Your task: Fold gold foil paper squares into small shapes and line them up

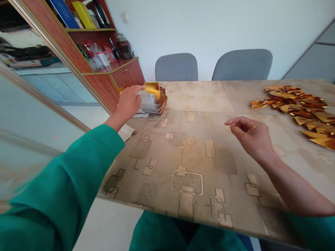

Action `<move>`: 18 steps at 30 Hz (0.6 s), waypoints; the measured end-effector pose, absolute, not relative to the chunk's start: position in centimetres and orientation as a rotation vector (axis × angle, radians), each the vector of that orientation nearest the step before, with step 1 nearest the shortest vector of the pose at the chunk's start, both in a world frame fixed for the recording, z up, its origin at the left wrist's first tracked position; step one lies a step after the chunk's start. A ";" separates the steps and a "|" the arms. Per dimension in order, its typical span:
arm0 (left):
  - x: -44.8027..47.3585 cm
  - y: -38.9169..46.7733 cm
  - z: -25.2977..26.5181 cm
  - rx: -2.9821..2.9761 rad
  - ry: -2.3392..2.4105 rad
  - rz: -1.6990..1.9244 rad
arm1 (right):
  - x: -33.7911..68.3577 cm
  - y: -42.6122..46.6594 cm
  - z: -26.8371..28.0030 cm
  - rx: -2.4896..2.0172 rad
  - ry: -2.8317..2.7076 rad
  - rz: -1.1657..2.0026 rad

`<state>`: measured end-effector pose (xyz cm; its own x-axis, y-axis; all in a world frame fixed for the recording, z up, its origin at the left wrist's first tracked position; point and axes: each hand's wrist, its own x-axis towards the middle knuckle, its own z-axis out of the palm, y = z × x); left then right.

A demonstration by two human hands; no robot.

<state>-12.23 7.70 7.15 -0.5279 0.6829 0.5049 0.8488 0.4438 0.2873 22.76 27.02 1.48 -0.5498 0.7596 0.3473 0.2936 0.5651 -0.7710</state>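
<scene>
My left hand reaches to a stack of gold foil paper at the table's far left. Its index finger and thumb are at the near-left edge of the upper sheets, and the other fingers are mostly hidden. The stack has pale sheet backs, and its right end curls upward. Over the middle right of the table, my right hand hovers with nothing in it; its fingers are bent and a small gap separates thumb and index finger. Beyond it lies a heap of folded gold foil pieces.
The patterned table reaches my lap. Two grey chairs stand along its far side, before a white wall. A red-brown shelf with bottles and folders is at the left, next to a glass partition. White paper lies at the left edge.
</scene>
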 end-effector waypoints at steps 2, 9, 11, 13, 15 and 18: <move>-15.1 6.9 8.0 -1.215 -2.420 -0.735 | 22.4 24.7 0.8 -0.712 -2.184 1.004; -18.2 3.6 7.3 -1.135 -2.454 -0.630 | 21.0 22.6 -1.9 -0.575 -2.294 1.207; -18.2 4.1 7.3 -1.283 -2.432 -0.541 | 20.8 22.6 -2.4 -0.552 -2.298 1.264; -18.4 5.5 7.7 -1.456 -2.397 -0.443 | 20.8 22.4 -2.8 -0.531 -2.292 1.313; -19.0 7.4 8.2 -1.610 -2.369 -0.347 | 20.9 22.3 -3.0 -0.519 -2.288 1.332; -20.4 10.2 8.9 -1.722 -2.343 -0.234 | 21.1 22.4 -3.0 -0.528 -2.293 1.296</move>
